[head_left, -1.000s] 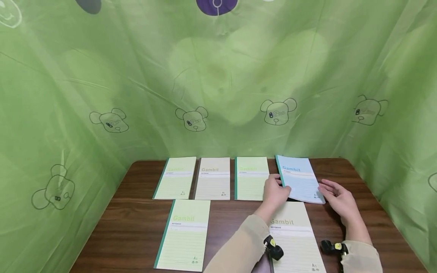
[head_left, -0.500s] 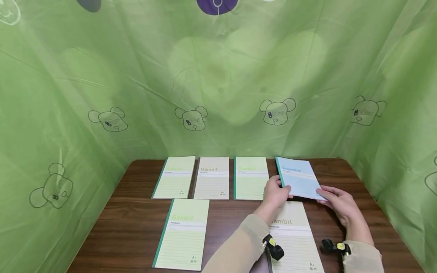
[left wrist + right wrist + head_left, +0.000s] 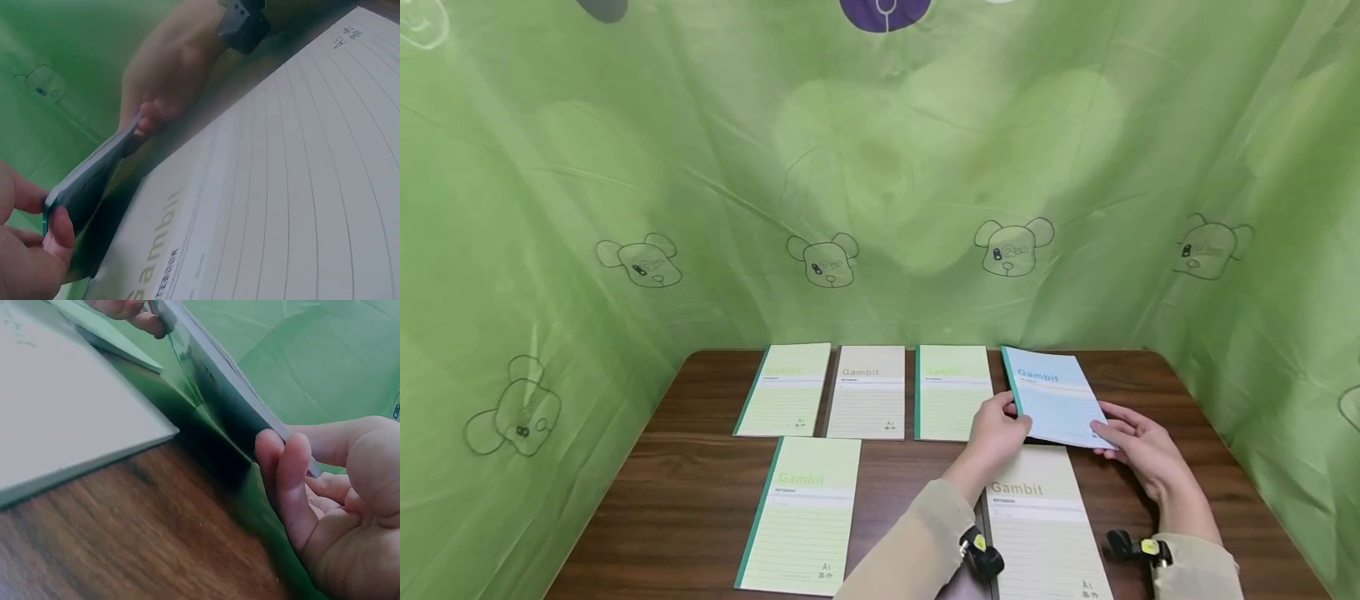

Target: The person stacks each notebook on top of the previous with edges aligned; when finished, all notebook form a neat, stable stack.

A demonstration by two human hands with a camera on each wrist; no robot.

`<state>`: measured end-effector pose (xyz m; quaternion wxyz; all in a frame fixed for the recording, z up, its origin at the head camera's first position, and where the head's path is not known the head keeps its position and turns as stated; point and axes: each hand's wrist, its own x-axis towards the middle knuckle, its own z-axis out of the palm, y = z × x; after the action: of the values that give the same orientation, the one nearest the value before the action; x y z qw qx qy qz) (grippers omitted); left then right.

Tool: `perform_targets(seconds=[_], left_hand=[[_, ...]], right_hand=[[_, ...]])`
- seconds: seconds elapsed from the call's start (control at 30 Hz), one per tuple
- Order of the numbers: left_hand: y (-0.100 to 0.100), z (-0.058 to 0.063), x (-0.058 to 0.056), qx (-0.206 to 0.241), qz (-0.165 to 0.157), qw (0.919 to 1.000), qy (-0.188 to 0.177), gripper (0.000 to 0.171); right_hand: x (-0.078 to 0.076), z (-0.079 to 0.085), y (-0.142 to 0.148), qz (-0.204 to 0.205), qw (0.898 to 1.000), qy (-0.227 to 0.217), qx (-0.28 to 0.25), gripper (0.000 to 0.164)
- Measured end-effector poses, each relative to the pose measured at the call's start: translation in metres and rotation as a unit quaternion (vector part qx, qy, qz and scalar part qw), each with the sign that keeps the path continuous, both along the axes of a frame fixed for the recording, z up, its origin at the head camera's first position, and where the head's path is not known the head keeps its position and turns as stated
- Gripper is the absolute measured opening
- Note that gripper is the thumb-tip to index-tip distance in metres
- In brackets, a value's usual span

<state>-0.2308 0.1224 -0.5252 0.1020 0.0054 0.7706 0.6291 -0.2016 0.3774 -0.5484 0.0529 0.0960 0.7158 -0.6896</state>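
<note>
A blue notebook point(image 3: 1051, 398) with a green spine is held tilted, its near edge above the table, at the far right of the back row. My left hand point(image 3: 997, 429) pinches its spine side near the lower left corner. At the lower right corner my right hand point(image 3: 1138, 442) grips it, thumb on the cover and fingers underneath. Both wrist views show the notebook's edge point(image 3: 94, 165) between the two hands, with a gap under it in the right wrist view. Closer to me, below the hands, lies a beige notebook point(image 3: 1045, 533), partly covered by my left forearm.
Along the back of the wooden table point(image 3: 662, 492) lie a light green notebook point(image 3: 786, 390), a beige one point(image 3: 867, 392) and another green one point(image 3: 953, 392). One more green notebook point(image 3: 801, 517) lies at front left. A green patterned curtain point(image 3: 880, 167) encloses the table's back and sides.
My right hand has gone from touching the blue notebook's right edge to gripping its corner. The notebook's near side has been lifted, and it has shifted slightly left and toward me.
</note>
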Motion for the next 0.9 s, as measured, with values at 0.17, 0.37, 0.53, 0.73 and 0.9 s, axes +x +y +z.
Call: perform_targets(seconds=[0.17,0.37,0.53,0.73,0.9], left_hand=[[-0.012,0.002,0.002,0.014,-0.014,0.9997,0.011,0.056],[-0.033,0.004,0.0,0.01,-0.018,0.9992,0.033,0.057],[-0.058,0.0,-0.001,0.017,-0.038,0.9965,0.072,0.055],[-0.089,0.001,-0.002,0.007,-0.03,0.9939,0.106,0.061],[-0.113,0.006,-0.01,-0.005,-0.016,0.9923,0.122,0.064]], right_hand=[[0.0,0.003,-0.004,0.013,1.0,0.022,-0.014,0.049],[-0.004,0.012,-0.023,0.025,0.999,0.038,-0.002,0.059],[-0.003,0.024,-0.042,0.033,0.998,0.046,0.01,0.066],[-0.001,0.037,-0.067,0.045,0.993,0.071,0.077,0.068],[-0.005,0.042,-0.095,0.037,0.991,0.084,0.094,0.068]])
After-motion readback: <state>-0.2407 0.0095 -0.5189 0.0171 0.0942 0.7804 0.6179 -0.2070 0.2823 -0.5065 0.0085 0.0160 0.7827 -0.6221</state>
